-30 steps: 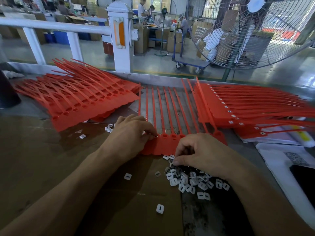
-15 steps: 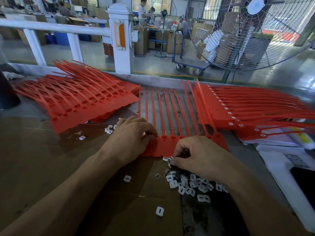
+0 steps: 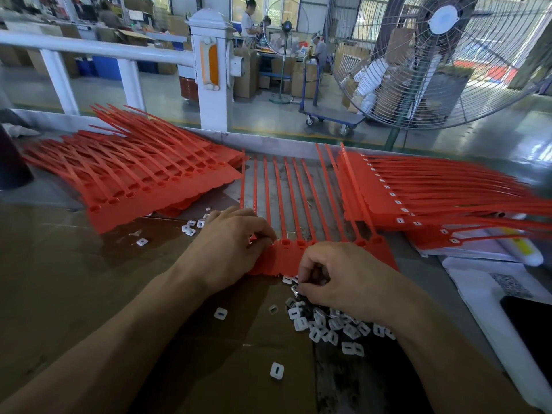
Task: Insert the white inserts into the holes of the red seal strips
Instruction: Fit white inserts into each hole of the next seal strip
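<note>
left hand (image 3: 233, 246) grip curled pinching red seal strip (image 3: 286, 258), right hand (image 3: 346, 282) grip curled pinching white inserts (image 3: 325, 324)

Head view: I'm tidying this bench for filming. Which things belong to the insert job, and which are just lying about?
Job:
- red strip sheet under both hands
- white inserts
- left hand, right hand
- unfilled red stack
- filled red stack

Lying about:
- white papers
- dark phone
- floor fan
</note>
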Motion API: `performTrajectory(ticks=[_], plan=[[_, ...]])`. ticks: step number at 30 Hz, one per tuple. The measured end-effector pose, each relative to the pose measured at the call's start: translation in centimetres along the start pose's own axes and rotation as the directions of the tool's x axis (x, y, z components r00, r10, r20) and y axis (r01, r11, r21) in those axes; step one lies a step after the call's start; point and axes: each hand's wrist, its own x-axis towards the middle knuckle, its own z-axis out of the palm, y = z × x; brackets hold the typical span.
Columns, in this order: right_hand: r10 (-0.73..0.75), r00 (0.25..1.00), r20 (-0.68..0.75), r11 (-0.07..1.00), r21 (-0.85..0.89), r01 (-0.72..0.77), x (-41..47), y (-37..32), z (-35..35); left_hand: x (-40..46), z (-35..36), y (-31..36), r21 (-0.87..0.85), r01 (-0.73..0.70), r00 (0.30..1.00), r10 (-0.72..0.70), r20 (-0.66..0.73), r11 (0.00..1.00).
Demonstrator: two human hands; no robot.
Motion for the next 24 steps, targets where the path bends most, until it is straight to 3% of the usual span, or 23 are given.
performTrajectory(ticks=[9, 16, 24], plan=[[-0.099, 0.995, -0.005, 0.995, -0.004, 0.099, 0.2, 0.1, -0.1, 0.1, -0.5, 0.3, -0.059, -0.006, 1.0, 0.005, -0.015, 0.998], [-0.015, 0.997, -0.077, 0.958, 0.285, 0.037, 0.2, 0.5, -0.3, 0.1, -0.7, 0.8, -0.102, -0.029, 1.0, 0.028, -0.011, 0.994], [0.144, 0.971, -0.189, 0.829, 0.559, -0.015, 1.0, 0.6, 0.6, 0.2, 0.4, 1.4, -0.225, -0.177, 0.984, 0.171, -0.047, 0.958]])
